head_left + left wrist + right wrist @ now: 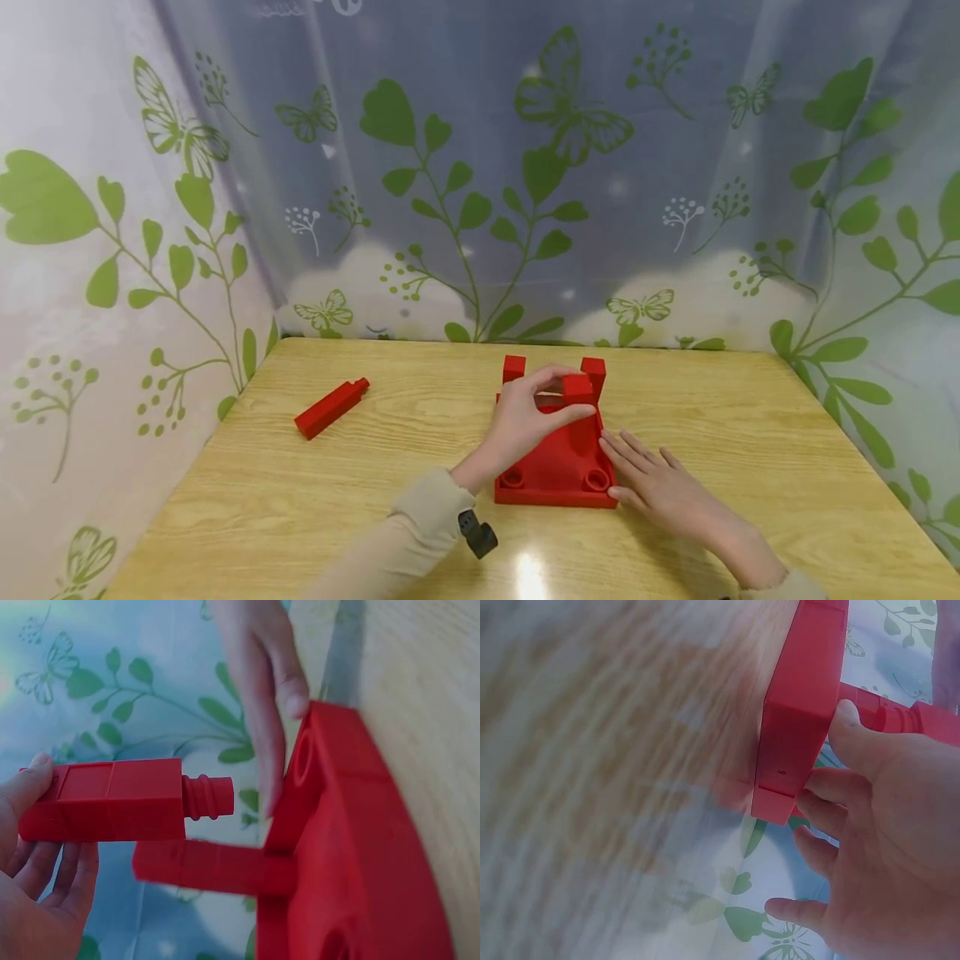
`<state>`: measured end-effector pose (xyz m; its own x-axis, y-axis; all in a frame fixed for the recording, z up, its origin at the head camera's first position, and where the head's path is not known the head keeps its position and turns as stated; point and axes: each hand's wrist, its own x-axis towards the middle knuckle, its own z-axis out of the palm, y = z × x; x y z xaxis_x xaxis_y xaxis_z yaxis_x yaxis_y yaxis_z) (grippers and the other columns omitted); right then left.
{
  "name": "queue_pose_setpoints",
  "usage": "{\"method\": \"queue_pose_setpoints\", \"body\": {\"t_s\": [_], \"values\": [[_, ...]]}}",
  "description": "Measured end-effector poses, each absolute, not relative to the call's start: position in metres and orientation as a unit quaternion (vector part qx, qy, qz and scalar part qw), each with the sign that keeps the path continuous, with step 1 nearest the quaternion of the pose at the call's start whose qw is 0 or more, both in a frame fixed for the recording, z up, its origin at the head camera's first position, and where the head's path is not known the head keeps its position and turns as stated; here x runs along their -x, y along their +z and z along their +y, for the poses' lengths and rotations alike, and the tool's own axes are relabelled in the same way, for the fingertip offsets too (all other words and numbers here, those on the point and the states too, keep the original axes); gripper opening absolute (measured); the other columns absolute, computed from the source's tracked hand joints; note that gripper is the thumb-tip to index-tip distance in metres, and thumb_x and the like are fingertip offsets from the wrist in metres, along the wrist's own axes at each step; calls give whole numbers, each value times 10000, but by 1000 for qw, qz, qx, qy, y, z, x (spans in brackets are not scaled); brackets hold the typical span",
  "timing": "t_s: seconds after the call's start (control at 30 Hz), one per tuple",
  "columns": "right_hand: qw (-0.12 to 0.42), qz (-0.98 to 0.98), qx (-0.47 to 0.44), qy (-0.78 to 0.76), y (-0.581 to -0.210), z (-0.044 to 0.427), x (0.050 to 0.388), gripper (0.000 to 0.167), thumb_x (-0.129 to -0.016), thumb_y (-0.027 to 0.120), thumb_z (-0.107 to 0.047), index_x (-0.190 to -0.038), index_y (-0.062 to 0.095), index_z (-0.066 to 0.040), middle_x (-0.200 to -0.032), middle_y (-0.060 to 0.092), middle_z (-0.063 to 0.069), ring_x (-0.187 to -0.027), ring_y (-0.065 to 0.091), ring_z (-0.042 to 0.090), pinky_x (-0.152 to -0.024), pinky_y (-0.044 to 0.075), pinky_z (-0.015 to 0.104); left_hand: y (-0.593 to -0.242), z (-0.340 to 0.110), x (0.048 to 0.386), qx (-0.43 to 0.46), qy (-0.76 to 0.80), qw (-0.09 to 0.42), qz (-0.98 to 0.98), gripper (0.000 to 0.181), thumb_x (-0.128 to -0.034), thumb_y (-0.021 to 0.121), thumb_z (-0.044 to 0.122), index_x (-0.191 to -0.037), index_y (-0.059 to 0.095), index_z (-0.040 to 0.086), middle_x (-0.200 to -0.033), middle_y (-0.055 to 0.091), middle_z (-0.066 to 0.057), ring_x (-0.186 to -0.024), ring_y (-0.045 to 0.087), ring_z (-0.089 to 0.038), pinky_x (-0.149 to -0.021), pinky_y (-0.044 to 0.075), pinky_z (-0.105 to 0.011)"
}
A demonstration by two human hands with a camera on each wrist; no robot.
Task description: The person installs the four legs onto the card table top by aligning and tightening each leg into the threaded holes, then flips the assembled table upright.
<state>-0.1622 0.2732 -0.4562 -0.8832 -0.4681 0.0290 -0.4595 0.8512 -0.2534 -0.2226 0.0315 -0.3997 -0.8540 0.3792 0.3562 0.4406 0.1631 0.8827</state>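
Note:
A red tabletop-like base (555,497) lies on the table with its hollow side up, round threaded sockets (597,480) in its near corners. Two square red legs stand upright in its far corners: a left leg (513,368) and a right leg (592,371). My left hand (517,429) grips another red leg (112,799) between thumb and fingers. In the left wrist view its screw-threaded end points toward the base, apart from it. My right hand (663,492) rests against the base's right side, fingers extended; thumb and fingertips touch its edge in the right wrist view.
A loose red leg (330,408) lies on the wooden table (420,367), left of the base. Patterned curtains (465,167) with leaves and butterflies surround the table at the back and sides.

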Motion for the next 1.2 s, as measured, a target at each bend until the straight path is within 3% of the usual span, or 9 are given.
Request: {"method": "queue_pose_setpoints", "body": {"t_s": [0.23,0.47,0.73,0.9,1.03,1.2], "values": [[20,962,248,-111,-456,274,162,634,-1041,529,-424,-1503,459,4,-1580,389,205,-1453,351,425,-1081,318,722,-412,50,217,293,-587,9,-755,419,-860,828,264,-1246,691,172,-1038,749,21,-944,712,-73,-866,567,-224],[20,962,250,-108,-454,274,162,620,-1033,544,-424,-1477,496,6,-1551,424,229,-1432,377,446,-1072,326,728,-421,56,214,312,-569,1,-761,410,-863,825,260,-1239,694,158,-994,760,29,-916,712,-52,-865,574,-237],[25,963,249,-104,-454,274,162,614,-1033,550,-410,-1453,512,37,-1526,441,260,-1413,397,465,-1080,325,717,-430,57,213,330,-536,-32,-777,427,-870,817,268,-1268,679,196,-1045,747,90,-966,678,7,-884,541,-187],[27,963,247,-102,-454,274,161,624,-1034,542,-425,-1448,516,42,-1520,448,261,-1419,387,465,-1087,321,711,-429,58,213,340,-519,-42,-783,429,-889,799,276,-1292,666,211,-1106,734,96,-993,664,13,-900,550,-219],[26,963,248,-103,-456,275,162,618,-1037,538,-427,-1441,525,40,-1518,448,267,-1419,389,463,-1086,323,710,-428,61,209,331,-521,-26,-786,428,-879,813,287,-1277,672,218,-1120,724,97,-964,659,14,-864,570,-241],[26,962,251,-109,-457,276,162,590,-1039,538,-416,-1425,547,29,-1500,471,265,-1414,393,468,-1077,325,719,-431,68,202,307,-525,42,-793,452,-828,860,296,-1237,690,204,-1130,706,122,-951,632,6,-814,580,-274]]}}
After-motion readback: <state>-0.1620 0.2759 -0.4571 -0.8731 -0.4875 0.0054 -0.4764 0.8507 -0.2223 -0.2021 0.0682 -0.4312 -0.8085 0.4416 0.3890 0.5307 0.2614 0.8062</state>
